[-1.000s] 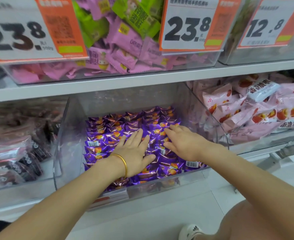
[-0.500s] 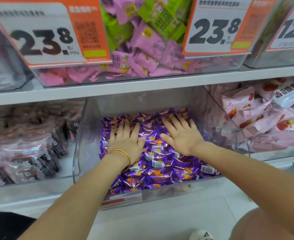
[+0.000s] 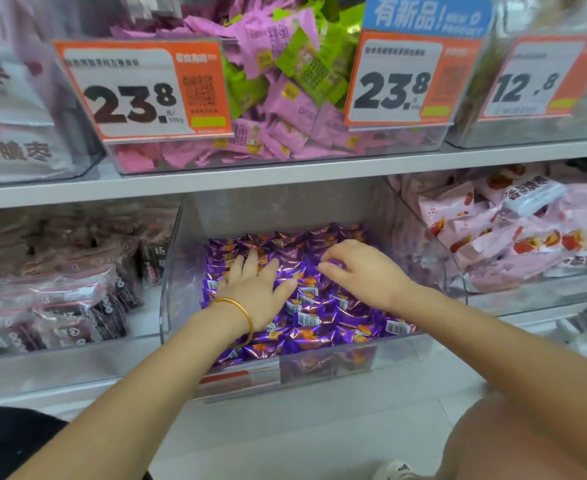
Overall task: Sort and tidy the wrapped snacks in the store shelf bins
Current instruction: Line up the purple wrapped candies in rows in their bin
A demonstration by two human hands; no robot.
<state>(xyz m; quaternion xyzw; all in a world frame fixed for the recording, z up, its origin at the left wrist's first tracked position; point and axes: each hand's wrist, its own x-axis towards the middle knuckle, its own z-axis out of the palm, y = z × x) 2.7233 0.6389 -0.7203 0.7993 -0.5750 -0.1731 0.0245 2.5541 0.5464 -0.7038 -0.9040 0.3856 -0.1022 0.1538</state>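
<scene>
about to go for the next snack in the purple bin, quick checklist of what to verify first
1. Left hand lies flat on the purple snacks: ok.
2. Right hand has one wrapper pinched: cannot tell; its fingers curl over the pile.
3. Only purple snacks in the clear bin: ok where visible; what lies under the hands is hidden.
4. All packs face the same way: not ok; several show barcodes, others the orange print.
5. Pink snacks sit in their own bin on the right: ok.
</scene>
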